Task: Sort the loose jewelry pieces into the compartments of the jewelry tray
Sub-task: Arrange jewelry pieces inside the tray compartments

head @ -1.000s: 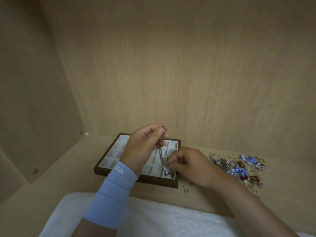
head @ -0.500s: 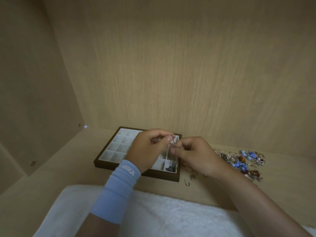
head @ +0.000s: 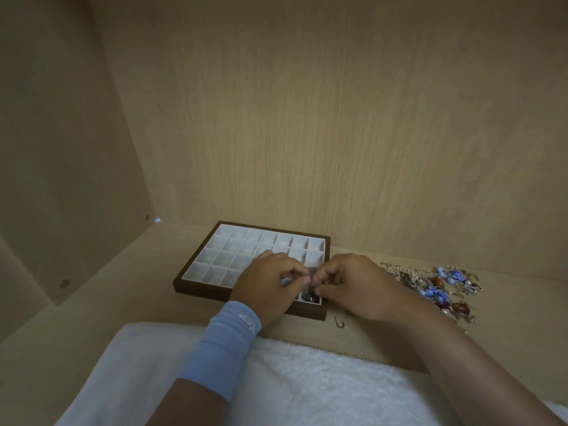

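**Q:** Report the change, nearest item first.

**A:** The towel (head: 307,379) at the lower edge of the frame is unchanged, as is the small hook (head: 339,323) lying on the shelf just in front of the tray (head: 215,292). A second ago my left hand (head: 267,287) held the chain (head: 308,298) hanging high above the tray, and my right hand (head: 356,287) pinched its lower end. Both hands have since come down. The chain now lies heaped, dark, in the tray's near right corner compartment.

**Q:** State of the hands?

**A:** On both, the fingers are curled with thumb and fingertips drawn together. The two hands meet tip to tip directly over that compartment. I cannot tell whether any links remain between the tips.

**Q:** Meaning for the task?

**A:** In my judgement one piece is as good as placed and only the release remains. Every other visible compartment, toward centre frame, is bare white.

**Q:** Remaining work?

**A:** The loose pieces (head: 442,287) lie in a heap at the right of the frame, beyond my right hand and apart from the tray.
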`<state>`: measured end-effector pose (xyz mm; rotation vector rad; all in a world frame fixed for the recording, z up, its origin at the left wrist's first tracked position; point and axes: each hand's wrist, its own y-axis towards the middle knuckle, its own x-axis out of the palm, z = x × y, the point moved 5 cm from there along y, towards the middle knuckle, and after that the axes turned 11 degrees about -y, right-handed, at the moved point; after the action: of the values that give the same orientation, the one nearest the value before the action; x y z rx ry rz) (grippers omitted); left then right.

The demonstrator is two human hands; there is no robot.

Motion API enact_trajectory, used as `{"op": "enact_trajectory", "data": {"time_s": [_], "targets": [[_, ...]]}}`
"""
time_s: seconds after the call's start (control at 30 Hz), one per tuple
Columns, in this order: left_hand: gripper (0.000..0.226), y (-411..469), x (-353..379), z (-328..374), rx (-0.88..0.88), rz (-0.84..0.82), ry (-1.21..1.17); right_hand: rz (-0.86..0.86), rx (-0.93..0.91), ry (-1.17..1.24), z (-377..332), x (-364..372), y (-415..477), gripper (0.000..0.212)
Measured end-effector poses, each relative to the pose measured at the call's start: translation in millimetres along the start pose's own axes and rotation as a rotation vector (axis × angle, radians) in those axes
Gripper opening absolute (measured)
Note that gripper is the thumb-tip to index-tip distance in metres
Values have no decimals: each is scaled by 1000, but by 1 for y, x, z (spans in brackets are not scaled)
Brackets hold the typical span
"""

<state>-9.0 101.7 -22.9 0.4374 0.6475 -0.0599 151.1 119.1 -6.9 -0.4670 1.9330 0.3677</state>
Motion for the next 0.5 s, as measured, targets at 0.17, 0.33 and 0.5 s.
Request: {"op": "enact_trajectory", "data": {"time_s": [0.17, 0.33, 0.5], "targets": [[12, 3, 4, -6, 13, -23, 106, 28, 1, -68, 3, -7, 0, 9], [8, -1, 4, -7, 50, -29, 98, 24, -50, -197, 1, 4, -1, 14], [33, -4, 4, -7, 72, -77, 118, 24, -73, -277, 0, 5, -6, 19]]}}
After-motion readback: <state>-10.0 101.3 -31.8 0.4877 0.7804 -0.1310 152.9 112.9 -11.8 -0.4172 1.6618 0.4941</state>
